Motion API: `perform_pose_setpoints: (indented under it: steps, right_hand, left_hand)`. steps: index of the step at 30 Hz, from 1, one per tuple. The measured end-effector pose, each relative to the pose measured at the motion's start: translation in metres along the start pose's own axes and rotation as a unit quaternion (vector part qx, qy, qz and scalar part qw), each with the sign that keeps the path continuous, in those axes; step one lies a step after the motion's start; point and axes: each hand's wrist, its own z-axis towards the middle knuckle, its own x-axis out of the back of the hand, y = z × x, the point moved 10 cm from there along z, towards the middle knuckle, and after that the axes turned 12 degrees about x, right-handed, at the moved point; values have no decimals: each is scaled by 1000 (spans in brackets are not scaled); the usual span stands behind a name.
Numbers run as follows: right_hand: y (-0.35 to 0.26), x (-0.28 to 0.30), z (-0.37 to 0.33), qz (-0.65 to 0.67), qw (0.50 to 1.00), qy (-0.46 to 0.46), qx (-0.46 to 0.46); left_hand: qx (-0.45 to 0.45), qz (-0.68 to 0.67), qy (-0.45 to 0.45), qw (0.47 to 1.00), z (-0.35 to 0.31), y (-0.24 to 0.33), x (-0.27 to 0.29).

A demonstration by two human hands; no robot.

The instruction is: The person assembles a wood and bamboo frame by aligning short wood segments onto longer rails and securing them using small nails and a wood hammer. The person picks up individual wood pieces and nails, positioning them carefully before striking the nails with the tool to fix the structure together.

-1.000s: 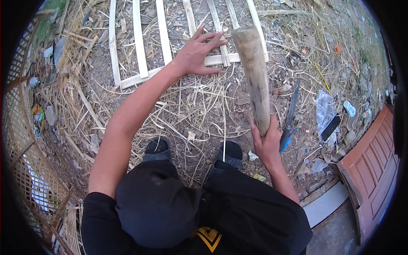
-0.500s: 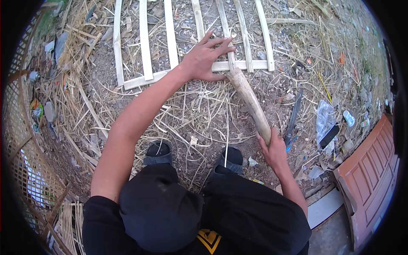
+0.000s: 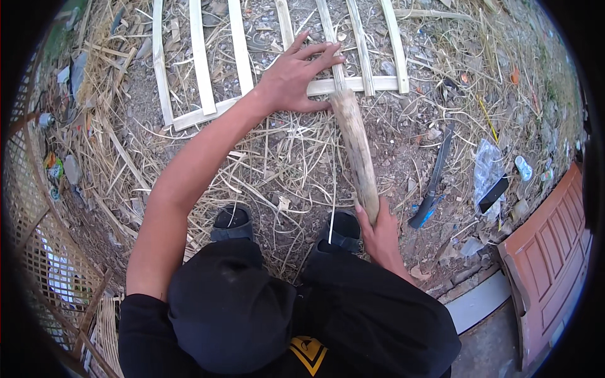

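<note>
My right hand (image 3: 381,238) is closed round the lower end of a thick wooden stick (image 3: 356,148). The stick's far end meets the near end of a pale wooden slat (image 3: 328,31). Spread fingers of my left hand (image 3: 293,77) reach over to that slat, their tips resting on it, with the thumb stretched toward the stick's far end. Beneath the left hand runs a flat crosspiece (image 3: 353,85). Several similar slats, such as the one at the right edge (image 3: 396,47), cross or meet it and stretch away past the top of the picture.
A long-bladed knife (image 3: 436,170) lies right of the stick. Farther right are a clear plastic bag (image 3: 487,165), a black phone-like object (image 3: 493,194) and a reddish-brown panelled board (image 3: 545,242). Woven lattice (image 3: 57,252) stands at left. Dry shavings (image 3: 271,154) litter the dirt.
The stick's lower end and my right hand have swung left and slightly nearer, so the stick stands straighter in view. My left hand stays by the same slat.
</note>
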Motion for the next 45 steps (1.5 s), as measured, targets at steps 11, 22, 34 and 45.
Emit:
perform_pose_setpoints:
  steps: [11, 22, 34, 45]
  right_hand:
    - [-12, -4, -7, 20, 1000, -2, 1]
    - [-22, 6, 1, -21, 998, -2, 64]
    - [-3, -16, 12, 23, 998, -34, -46]
    - [5, -26, 13, 51, 998, -26, -27]
  left_hand:
    - [-12, -21, 9, 1000, 0, -1, 2]
    - [-2, 13, 0, 1000, 0, -1, 2]
    - [-13, -43, 11, 999, 1, -1, 5]
    - [-8, -36, 0, 999, 6, 4, 1]
